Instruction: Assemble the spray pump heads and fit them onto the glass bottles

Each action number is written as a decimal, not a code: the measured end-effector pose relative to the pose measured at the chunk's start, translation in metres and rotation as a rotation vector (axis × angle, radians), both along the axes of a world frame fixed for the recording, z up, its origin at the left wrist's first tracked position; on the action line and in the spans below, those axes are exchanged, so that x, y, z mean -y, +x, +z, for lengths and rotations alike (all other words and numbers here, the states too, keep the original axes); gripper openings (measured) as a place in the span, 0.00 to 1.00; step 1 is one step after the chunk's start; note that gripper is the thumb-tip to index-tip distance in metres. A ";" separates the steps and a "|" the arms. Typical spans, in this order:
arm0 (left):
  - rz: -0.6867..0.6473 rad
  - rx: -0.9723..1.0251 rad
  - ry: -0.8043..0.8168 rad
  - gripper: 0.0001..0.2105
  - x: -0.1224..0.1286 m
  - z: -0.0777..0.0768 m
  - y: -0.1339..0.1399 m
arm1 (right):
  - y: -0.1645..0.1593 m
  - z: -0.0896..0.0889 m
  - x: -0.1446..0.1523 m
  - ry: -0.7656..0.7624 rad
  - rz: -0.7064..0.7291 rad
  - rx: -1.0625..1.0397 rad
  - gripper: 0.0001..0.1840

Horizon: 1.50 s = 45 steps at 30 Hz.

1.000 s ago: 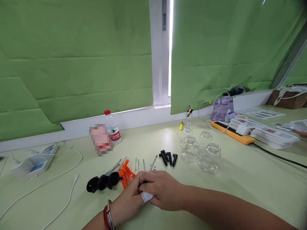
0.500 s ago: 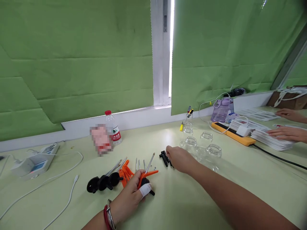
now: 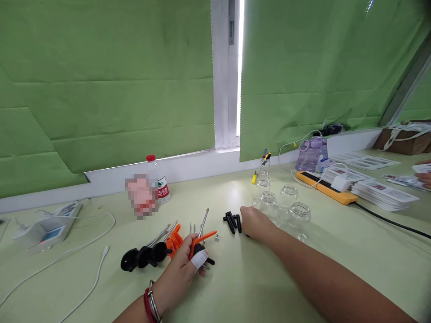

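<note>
My left hand (image 3: pixel 183 264), with white tape on the thumb, is closed round an orange trigger lever (image 3: pixel 205 237) joined to a black plastic part (image 3: pixel 210 261). A thin metal tube (image 3: pixel 204 222) sticks up behind the lever. To its left lie black round caps (image 3: pixel 145 256) with metal tubes and more orange levers (image 3: pixel 175 237). Small metal nuts (image 3: pixel 217 237) lie to its right. My right hand (image 3: pixel 259 224) is closed low over the table beside black plastic tubes (image 3: pixel 231 222). A dark tip shows below its fingers, which are mostly hidden.
Clear jars (image 3: pixel 299 213) stand right of my right hand, with screwdrivers (image 3: pixel 266 159) in another behind. An orange power strip (image 3: pixel 326 188), white trays (image 3: pixel 384 195) and a purple bottle (image 3: pixel 310 154) stand farther right. A co-worker's hand (image 3: pixel 424 175) is at the right edge. Cables lie left.
My right hand has shifted slightly right, uncovering more of the black tubes. My left hand has moved a little left with the trigger part, its tube more upright. The co-worker's hands have drawn right.
</note>
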<state>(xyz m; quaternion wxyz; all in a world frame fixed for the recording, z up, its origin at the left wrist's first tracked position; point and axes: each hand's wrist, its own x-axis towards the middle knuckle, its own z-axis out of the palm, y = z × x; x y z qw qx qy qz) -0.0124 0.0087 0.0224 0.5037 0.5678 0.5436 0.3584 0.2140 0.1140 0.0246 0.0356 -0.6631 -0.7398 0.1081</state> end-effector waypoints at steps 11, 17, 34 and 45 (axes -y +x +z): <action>0.114 0.317 0.026 0.19 -0.006 -0.001 -0.001 | -0.004 0.011 0.004 0.110 0.026 -0.012 0.09; 0.212 0.394 0.069 0.18 -0.007 0.000 -0.002 | -0.021 0.018 0.029 0.252 0.270 -0.327 0.14; 0.102 0.460 0.104 0.14 -0.004 -0.002 -0.004 | -0.041 0.000 0.051 0.310 0.752 -0.505 0.10; 0.182 0.352 0.128 0.28 -0.003 0.003 -0.001 | -0.040 0.006 0.057 0.149 0.724 -0.526 0.12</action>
